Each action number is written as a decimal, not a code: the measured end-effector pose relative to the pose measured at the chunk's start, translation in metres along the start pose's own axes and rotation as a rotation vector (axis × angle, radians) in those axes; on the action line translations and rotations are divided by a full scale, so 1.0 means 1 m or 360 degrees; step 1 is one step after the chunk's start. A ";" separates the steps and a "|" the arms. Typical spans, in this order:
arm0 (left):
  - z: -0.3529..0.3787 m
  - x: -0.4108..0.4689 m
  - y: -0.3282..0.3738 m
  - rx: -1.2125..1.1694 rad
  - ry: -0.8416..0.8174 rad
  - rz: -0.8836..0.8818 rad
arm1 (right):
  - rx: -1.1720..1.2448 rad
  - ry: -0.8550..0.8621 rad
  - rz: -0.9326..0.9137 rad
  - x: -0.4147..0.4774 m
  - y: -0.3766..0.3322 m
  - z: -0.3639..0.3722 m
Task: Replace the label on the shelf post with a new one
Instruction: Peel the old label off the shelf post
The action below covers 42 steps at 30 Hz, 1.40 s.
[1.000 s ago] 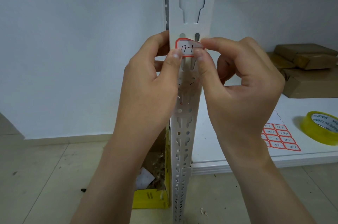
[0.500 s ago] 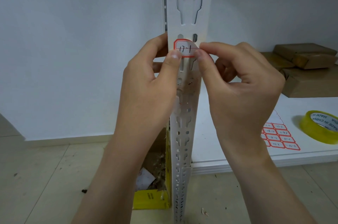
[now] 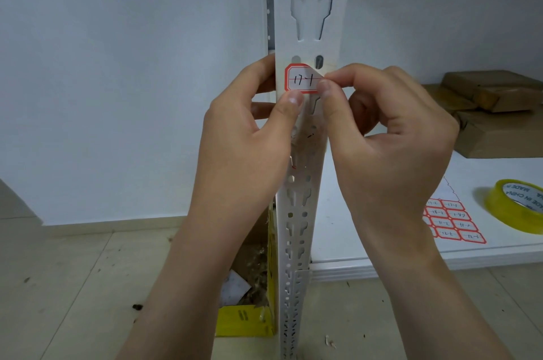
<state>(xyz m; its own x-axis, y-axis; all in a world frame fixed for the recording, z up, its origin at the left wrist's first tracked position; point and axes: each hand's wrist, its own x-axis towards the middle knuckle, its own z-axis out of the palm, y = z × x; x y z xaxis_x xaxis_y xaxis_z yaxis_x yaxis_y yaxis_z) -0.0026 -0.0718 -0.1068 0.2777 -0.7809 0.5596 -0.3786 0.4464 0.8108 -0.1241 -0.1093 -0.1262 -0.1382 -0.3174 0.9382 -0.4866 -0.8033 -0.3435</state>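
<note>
A white perforated shelf post (image 3: 311, 15) stands upright in the middle of the view. A small white label (image 3: 302, 79) with a red border and handwritten digits is stuck on its face. My left hand (image 3: 246, 148) wraps around the post from the left, its thumb resting just under the label's lower left corner. My right hand (image 3: 390, 139) pinches the label's right edge between thumb and forefinger. That edge is hidden under my fingertips, so I cannot tell whether it has lifted off the post.
On the white shelf board (image 3: 352, 242) to the right lie a sheet of red-bordered labels (image 3: 452, 223), a yellow tape roll (image 3: 517, 205) and brown cardboard parcels (image 3: 499, 112). A yellow box (image 3: 246, 321) with scraps stands on the tiled floor left of the post.
My left thumb has slid down off the label's corner to just below it. My right thumb and forefinger have closed together on the label's right edge.
</note>
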 end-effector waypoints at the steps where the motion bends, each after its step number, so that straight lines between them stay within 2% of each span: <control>1: 0.000 0.000 0.000 0.0003 0.0000 0.0001 | 0.0000 0.0001 -0.0002 0.000 0.000 0.000; 42: 0.003 -0.001 0.001 -0.0076 0.0064 -0.0078 | 0.0027 -0.0074 0.0005 0.002 -0.005 -0.004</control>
<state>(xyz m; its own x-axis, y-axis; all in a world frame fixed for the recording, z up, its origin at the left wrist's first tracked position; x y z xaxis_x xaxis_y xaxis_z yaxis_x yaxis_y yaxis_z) -0.0055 -0.0718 -0.1071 0.3305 -0.7843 0.5249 -0.3214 0.4294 0.8440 -0.1255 -0.1033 -0.1224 -0.0995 -0.3426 0.9342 -0.4716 -0.8105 -0.3475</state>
